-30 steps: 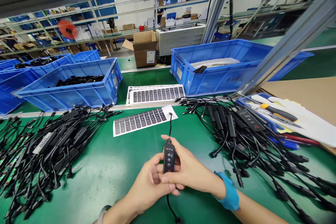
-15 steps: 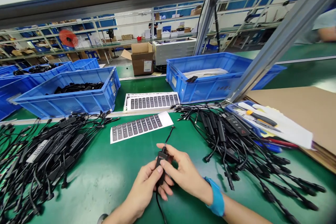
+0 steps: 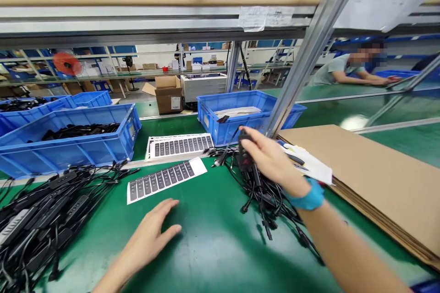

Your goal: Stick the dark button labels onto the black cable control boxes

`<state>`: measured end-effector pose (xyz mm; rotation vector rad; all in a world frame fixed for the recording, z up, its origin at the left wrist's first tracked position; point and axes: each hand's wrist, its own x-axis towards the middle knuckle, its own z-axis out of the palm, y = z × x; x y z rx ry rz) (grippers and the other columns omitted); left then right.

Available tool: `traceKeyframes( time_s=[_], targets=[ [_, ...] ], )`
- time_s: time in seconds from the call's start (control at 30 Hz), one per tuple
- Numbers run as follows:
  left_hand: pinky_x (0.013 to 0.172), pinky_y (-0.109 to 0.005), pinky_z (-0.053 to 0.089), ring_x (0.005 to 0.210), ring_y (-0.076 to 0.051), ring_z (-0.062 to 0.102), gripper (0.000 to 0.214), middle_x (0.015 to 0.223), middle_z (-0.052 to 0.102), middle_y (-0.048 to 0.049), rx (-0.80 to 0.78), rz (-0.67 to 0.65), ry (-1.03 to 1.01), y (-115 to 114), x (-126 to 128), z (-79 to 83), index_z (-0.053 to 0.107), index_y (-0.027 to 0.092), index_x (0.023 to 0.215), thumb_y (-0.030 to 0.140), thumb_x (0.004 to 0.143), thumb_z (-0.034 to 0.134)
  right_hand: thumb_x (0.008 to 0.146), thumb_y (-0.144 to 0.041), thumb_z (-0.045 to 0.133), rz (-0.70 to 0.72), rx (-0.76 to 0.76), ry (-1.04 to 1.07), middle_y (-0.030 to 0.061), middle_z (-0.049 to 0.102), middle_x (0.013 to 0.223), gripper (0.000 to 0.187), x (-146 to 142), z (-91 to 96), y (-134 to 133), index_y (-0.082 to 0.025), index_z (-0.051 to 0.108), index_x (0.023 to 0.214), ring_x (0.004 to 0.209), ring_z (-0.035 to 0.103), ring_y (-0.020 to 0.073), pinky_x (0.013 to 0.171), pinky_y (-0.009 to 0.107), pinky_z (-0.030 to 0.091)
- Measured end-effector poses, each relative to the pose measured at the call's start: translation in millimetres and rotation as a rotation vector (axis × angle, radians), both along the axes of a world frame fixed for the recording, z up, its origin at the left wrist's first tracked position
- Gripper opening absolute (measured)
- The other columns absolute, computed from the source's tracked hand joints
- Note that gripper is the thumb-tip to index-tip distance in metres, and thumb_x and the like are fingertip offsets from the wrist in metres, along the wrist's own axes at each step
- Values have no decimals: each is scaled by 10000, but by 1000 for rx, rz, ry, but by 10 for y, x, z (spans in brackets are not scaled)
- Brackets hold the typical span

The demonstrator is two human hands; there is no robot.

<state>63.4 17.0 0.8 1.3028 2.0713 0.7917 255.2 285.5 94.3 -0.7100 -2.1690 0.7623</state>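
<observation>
My right hand [image 3: 263, 153], with a blue band at the wrist, grips a black cable controller [image 3: 244, 144] above the right-hand heap of corded controllers [image 3: 263, 199]. Part of that controller is hidden by my fingers. Over the green bench my left hand [image 3: 151, 233] is open, thumb and fingers apart, holding nothing. Just beyond it lies a white sheet of dark button labels [image 3: 160, 181]. A second label sheet [image 3: 182, 145] rests farther back. To the left spreads another heap of black corded controllers [image 3: 58, 210].
Blue bins [image 3: 129, 132] stand at the back left, and another blue bin [image 3: 227, 130] at the back right. A slanted metal post [image 3: 302, 64] rises beside stacked cardboard [image 3: 378, 174]. Behind are an open carton [image 3: 168, 98] and, at right, a person [image 3: 338, 71] leaning on a bench.
Both hands held the controller in the middle before. My left hand has let go and moved left, while my right has carried it to the right heap. The view has tilted up.
</observation>
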Motion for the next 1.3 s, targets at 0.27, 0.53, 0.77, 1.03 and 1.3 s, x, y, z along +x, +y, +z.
traceKeyframes(
  time_s=[0.27,0.53,0.77,1.03,1.3],
  targets=[
    [1124,-559,236,1406,-349,247,586,1500,325,-190,-182,86,610,-123,-430,-326,400,109,1438,397,930,451,862,-116,511,-253,253,-613,254,622,994,259,24,-110,515,-15,657,1051,972,615,344,897,461,439],
    [1122,-560,243,1392,-332,298,523,1476,373,-190,-180,82,639,-139,-361,-287,439,136,1412,331,929,484,875,-137,546,250,147,-344,65,669,935,171,-1088,-951,-123,-137,684,976,869,623,170,850,291,469],
    [1132,-519,253,1386,-307,316,564,1489,373,-134,-205,126,660,-149,-255,-267,440,183,1407,402,901,560,725,-363,620,227,-69,-77,90,644,723,215,-1393,-1237,-78,-175,629,622,771,583,257,744,365,457],
    [890,-411,468,1080,-285,550,431,1198,552,-170,-280,507,856,-437,-773,142,451,128,1357,168,928,435,690,-610,646,-48,-560,295,139,606,876,448,-878,-960,-23,-209,587,882,710,576,222,618,373,475],
    [933,-454,461,1109,-245,546,350,1234,546,-117,-385,803,842,-1072,-2167,512,498,135,1280,195,936,512,524,-748,672,17,-659,155,63,599,810,656,-586,-1099,-559,-203,615,884,645,551,195,574,325,463]
  ],
)
